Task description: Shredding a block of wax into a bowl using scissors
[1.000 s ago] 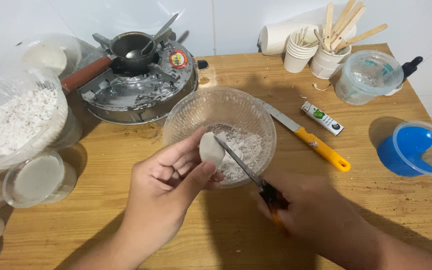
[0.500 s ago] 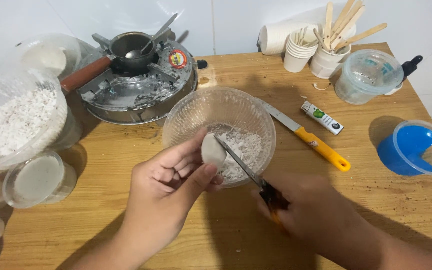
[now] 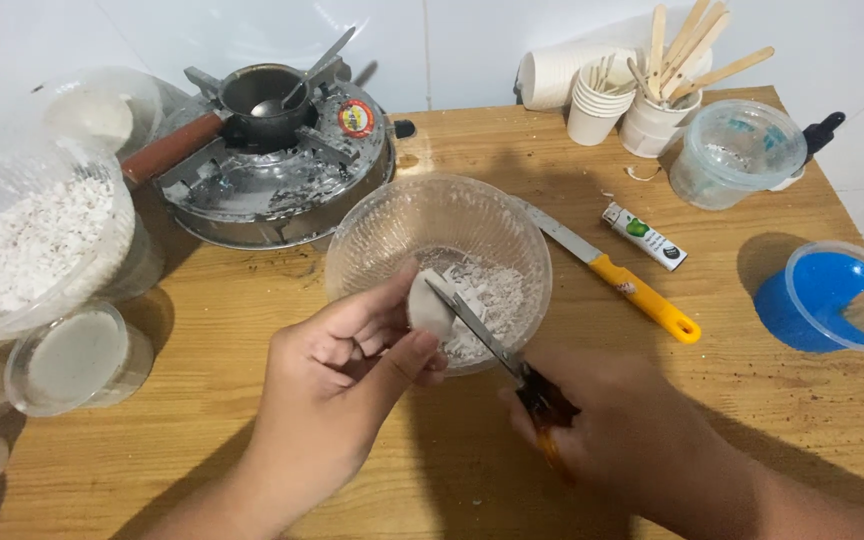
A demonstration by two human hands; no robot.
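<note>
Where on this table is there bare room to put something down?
Bare wood lies between the yellow-handled knife and the blue tub, and below the small lidded cup. The back edge, by the stove and paper cups, is crowded.

Two hands over the table — a left hand [image 3: 337, 375] and a right hand [image 3: 617, 430] — and two knives, one dark-handled knife [image 3: 497, 350] and one yellow-handled knife [image 3: 617, 275]. One clear glass bowl [image 3: 382, 235] of white shavings, one white lump [image 3: 430, 305], one small pan [image 3: 252, 100] with one spoon [image 3: 302, 82] on one round burner [image 3: 287, 195]. One blue-filled tub [image 3: 837, 300], one lidded clear tub [image 3: 737, 150], one small tube [image 3: 644, 236] — and two paper-cup stacks [image 3: 592, 105], the other [image 3: 652, 125] bristling with wooden sticks, too bunched to count.
</note>
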